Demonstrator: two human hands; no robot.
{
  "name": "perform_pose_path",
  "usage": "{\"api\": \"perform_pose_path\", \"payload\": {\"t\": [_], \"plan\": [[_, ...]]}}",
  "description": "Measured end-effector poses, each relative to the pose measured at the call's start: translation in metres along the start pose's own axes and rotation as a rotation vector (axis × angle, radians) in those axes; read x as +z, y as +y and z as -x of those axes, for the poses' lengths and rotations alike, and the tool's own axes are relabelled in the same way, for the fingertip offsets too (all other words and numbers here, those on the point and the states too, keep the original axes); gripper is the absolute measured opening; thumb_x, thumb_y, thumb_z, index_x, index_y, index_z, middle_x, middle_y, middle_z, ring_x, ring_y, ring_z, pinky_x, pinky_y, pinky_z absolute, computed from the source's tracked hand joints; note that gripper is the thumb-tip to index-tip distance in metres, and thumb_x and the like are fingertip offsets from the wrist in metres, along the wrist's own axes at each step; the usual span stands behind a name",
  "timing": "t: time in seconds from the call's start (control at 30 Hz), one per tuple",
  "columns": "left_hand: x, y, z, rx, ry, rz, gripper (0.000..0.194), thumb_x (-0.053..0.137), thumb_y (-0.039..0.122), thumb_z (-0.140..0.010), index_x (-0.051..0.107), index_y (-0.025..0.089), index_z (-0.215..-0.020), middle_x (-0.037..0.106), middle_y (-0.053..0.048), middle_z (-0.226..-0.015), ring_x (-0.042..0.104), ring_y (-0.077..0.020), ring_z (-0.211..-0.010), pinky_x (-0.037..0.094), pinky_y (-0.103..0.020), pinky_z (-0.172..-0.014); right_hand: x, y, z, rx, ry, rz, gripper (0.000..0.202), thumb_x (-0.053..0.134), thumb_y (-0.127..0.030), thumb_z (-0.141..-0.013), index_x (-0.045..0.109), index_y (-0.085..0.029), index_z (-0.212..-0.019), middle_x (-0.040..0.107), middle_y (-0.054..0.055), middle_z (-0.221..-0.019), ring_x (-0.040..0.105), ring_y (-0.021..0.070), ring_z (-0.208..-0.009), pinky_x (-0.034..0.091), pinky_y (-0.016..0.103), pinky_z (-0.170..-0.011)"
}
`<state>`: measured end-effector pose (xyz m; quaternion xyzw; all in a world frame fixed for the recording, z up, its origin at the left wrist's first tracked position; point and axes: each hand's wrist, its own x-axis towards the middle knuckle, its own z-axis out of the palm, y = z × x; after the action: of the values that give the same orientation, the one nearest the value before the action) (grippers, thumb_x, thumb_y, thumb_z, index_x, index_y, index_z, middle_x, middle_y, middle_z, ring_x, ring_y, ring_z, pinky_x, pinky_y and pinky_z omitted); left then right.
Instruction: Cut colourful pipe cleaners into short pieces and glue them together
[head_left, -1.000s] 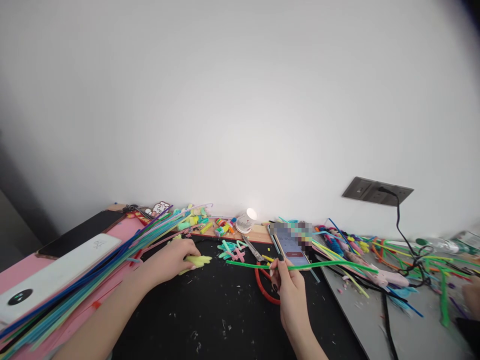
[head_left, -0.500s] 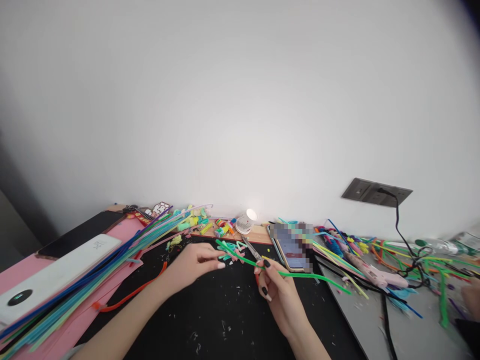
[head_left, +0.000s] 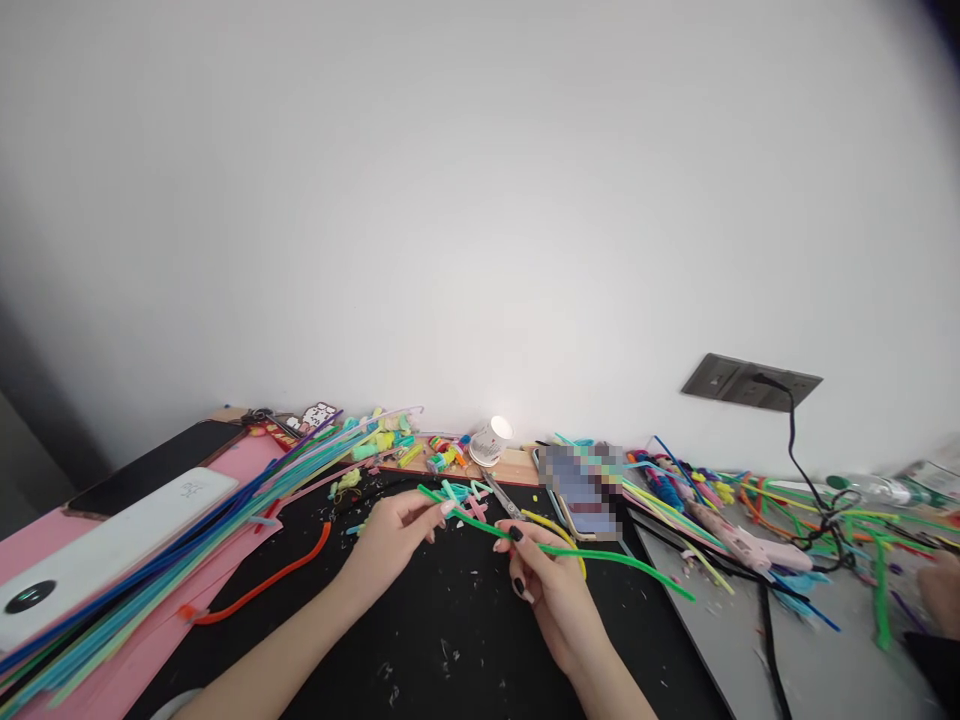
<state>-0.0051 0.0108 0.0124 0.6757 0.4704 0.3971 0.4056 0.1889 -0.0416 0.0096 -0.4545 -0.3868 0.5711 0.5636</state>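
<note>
Here, a green pipe cleaner (head_left: pixel 622 557) spans your fingertips.
Your left hand (head_left: pixel 390 535) clamps it near one end, your right hand (head_left: pixel 555 590) around mid-length; likely light and bendy, it suits close pinching.

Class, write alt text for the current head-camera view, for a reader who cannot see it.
Two bare hands, the left and the right, hold a green pipe cleaner over a black work surface. Behind them lie scissors, a phone and a paper cup; bundled pipe cleaners lie at left.
</note>
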Motion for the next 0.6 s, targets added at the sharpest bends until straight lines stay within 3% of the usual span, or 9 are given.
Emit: {"api": "perform_pose_path", "payload": {"t": [0.1,0.23,0.4,0.6], "plan": [[-0.020,-0.011,-0.007,0.099,0.060,-0.308,0.028,0.044,0.039,-0.082,0.064,0.020,-0.086,0.063,-0.004,-0.082,0.057,-0.0190,-0.071,0.041,-0.027,-0.062,-0.003,0.000,-0.003,-0.041,0.101,-0.023,0.030,0.070,-0.038,-0.068,0.069,-0.015,-0.087,0.064,0.005,-0.072,0.037,0.0046,-0.044,0.020,0.017,-0.036],[-0.042,-0.023,-0.013,0.068,0.042,-0.629,0.025,0.048,0.033,-0.077,0.067,0.020,-0.086,0.065,-0.007,-0.091,0.057,-0.0258,-0.087,0.041,-0.031,-0.070,-0.002,-0.001,-0.003,-0.056,0.165,-0.006,0.033,0.072,-0.041,-0.064,0.069,-0.014,-0.084,0.062,0.005,-0.071,0.036,0.0046,-0.043,0.019,0.015,-0.034],[-0.047,-0.025,-0.013,0.081,-0.035,-0.703,0.024,0.045,0.029,-0.077,0.067,0.022,-0.069,0.067,-0.006,-0.076,0.060,-0.0252,-0.074,0.039,-0.029,-0.061,0.001,-0.002,-0.002,-0.043,0.153,-0.009,0.031,0.072,-0.041,-0.063,0.068,-0.015,-0.081,0.062,0.003,-0.068,0.035,0.0047,-0.042,0.019,0.016,-0.034],[-0.044,-0.022,-0.012,0.149,0.107,-0.694,0.030,0.039,0.030,-0.083,0.067,0.023,-0.092,0.069,-0.009,-0.082,0.060,-0.0274,-0.080,0.042,-0.032,-0.067,0.002,-0.003,-0.003,-0.042,0.174,-0.012,0.032,0.073,-0.042,-0.060,0.069,-0.015,-0.079,0.062,0.003,-0.066,0.036,0.0050,-0.040,0.020,0.017,-0.033]]}}
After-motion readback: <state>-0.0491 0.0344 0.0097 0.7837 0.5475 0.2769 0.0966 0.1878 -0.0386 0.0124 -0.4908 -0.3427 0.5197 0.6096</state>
